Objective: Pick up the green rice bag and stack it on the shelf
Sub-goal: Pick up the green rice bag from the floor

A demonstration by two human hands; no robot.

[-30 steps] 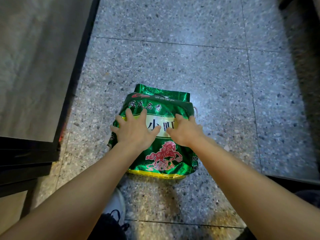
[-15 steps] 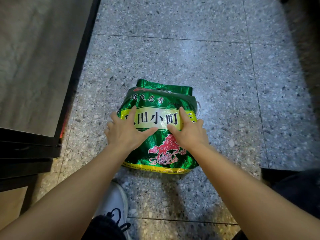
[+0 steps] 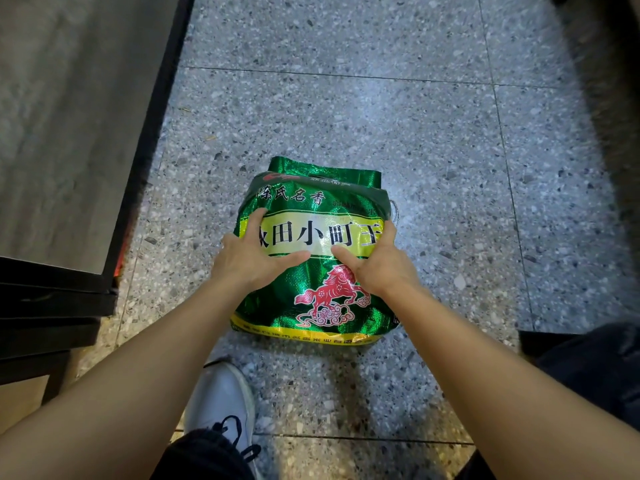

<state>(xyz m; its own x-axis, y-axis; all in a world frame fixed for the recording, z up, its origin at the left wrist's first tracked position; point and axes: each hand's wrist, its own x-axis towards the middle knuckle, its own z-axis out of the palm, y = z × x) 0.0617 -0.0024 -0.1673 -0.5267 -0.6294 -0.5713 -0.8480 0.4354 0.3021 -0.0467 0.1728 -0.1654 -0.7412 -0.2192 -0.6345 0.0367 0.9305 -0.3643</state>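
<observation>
Head view, looking down. A grey speckled terrazzo floor (image 3: pixel 433 140) of large tiles with thin dark joints fills most of the field. At the left edge stands a low shelf with a grey stone-patterned top and black frame (image 3: pixel 69 133); its top surface is bare where visible, and its lower black tiers are cut off by the left border, so their contents cannot be made out. A small red patch shows beneath its near corner; what it is cannot be told.

The glossy green woven-plastic rice bag (image 3: pixel 315 258) lies flat on the floor, just right of the shelf and apart from it, sealed and plump; its contents are hidden by the opaque wrapper. It carries a pale yellow band with black characters, a red horse emblem and a yellow strip along the near edge. The folded far end is partly tucked behind the bulge of the bag.

Two bare forearms enter from the bottom corners. The left hand (image 3: pixel 249 258) clasps the bag's left side, thumb across the yellow band, fingers wrapped over the edge and partly hidden. The right hand (image 3: pixel 377 265) clasps the right side likewise, thumb pointing inward, fingertips out of sight round the flank. Whether the bag has left the floor cannot be told.

A white lace-up shoe with black laces (image 3: pixel 221 407) stands near the bag's near edge, below dark trousers (image 3: pixel 595 368) cropped by the frame.
</observation>
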